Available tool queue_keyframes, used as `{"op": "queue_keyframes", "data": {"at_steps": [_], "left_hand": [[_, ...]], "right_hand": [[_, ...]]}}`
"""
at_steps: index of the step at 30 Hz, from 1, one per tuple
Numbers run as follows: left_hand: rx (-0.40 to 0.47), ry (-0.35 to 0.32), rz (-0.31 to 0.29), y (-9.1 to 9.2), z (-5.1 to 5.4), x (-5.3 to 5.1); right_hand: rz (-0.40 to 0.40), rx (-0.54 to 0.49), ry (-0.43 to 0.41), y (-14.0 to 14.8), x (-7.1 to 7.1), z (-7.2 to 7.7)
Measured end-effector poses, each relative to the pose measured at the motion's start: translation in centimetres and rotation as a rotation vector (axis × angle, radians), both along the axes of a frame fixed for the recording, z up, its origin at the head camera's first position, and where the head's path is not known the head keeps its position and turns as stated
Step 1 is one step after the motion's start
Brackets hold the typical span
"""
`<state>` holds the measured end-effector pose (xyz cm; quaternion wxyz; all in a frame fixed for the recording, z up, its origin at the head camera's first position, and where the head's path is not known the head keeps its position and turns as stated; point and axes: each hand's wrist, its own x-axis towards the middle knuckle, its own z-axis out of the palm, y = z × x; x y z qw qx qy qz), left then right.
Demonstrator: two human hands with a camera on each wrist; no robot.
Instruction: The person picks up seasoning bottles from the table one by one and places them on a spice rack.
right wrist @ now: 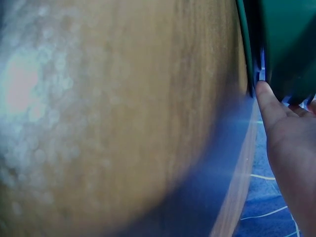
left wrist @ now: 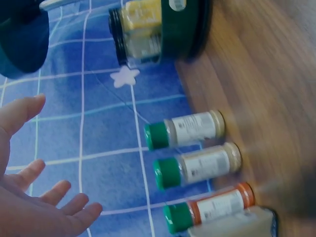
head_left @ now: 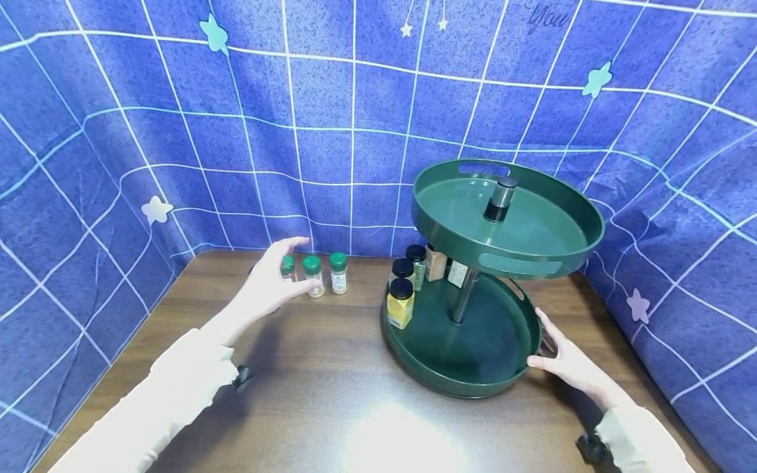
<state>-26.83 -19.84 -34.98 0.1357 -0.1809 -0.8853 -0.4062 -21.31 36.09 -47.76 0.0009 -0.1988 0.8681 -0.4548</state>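
My left hand (head_left: 269, 276) is in the air by several small spice jars, thumb and fingers apart, holding nothing. Three jars have green caps: one pale jar (left wrist: 195, 128), another pale jar (left wrist: 205, 165) beside it, and an orange-red jar (left wrist: 217, 207). In the head view that hand partly covers them. My right hand (head_left: 570, 364) rests against the right rim of a dark green two-tier turntable (head_left: 432, 374), its thumb touching the lower tray's edge and its fingers spread along the outside. The right wrist view shows the thumb (right wrist: 269, 106) against the green wall.
Black-lidded jars stand on the lower tray's left and back, including a yellow jar (head_left: 400, 305) and a green-flecked jar (head_left: 417, 266). The upper tray (head_left: 455, 233) overhangs them. A greyish container (left wrist: 237, 224) stands beside the orange-red jar. Blue gridded cloth (head_left: 325, 157) surrounds the wooden table (head_left: 319, 381).
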Motion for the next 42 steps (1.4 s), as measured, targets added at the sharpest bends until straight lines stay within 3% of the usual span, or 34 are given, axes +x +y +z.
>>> {"op": "queue_keyframes", "data": {"at_steps": [10, 20, 24, 33, 42], "left_hand": [[0.071, -0.016, 0.074, -2.7, -0.9, -0.5], [0.263, -0.053, 0.083, -5.3, -2.6, -1.3], [0.255, -0.056, 0.118, -6.6, -3.7, -2.0], [0.240, -0.173, 0.172, -8.6, -5.9, -3.0], [0.263, -0.238, 0.107, -9.9, -8.2, -3.7]], "right_hand": [[0.017, -0.021, -0.007, 0.1, 0.0, 0.2], [0.081, -0.090, -0.029, 0.1, -0.4, 0.4], [0.077, -0.087, -0.031, 0.0, -0.3, 0.6], [0.081, -0.092, -0.039, -0.2, -0.2, 1.0], [0.089, -0.106, -0.049, -0.1, -0.3, 1.1]]}}
